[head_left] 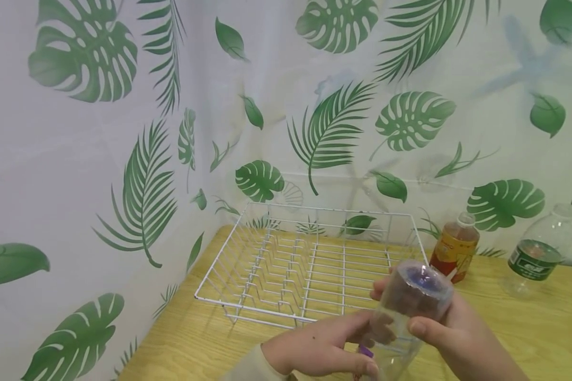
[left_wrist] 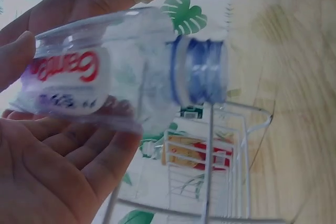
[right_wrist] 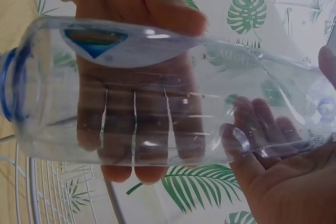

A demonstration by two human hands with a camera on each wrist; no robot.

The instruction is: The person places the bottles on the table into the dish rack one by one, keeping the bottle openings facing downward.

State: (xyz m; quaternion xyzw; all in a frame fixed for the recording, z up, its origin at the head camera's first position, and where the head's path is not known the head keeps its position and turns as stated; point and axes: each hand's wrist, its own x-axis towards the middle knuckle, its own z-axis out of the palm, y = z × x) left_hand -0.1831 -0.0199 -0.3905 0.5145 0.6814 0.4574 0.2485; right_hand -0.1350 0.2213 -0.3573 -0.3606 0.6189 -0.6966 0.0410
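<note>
Both hands hold a clear plastic bottle (head_left: pixel 394 355), its round base up toward the head camera and its blue threaded neck (left_wrist: pixel 202 70) pointing down in the left wrist view. A white label (left_wrist: pixel 79 80) with red lettering is stuck on its side. My right hand (head_left: pixel 459 323) grips the base end, thumb on the near side and fingers behind. Lower down, my left hand (head_left: pixel 321 344) holds the bottle nearer the neck. In the right wrist view its four fingers (right_wrist: pixel 149 124) lie side by side behind the clear plastic, with the thumb at the upper edge.
Beyond the hands a white wire rack (head_left: pixel 310 264) stands on the wooden table (head_left: pixel 181 338). To its right are a bottle with an orange label (head_left: pixel 456 248) and a clear bottle with a green label (head_left: pixel 536 259). A leaf-patterned sheet (head_left: pixel 276 121) hangs behind and left.
</note>
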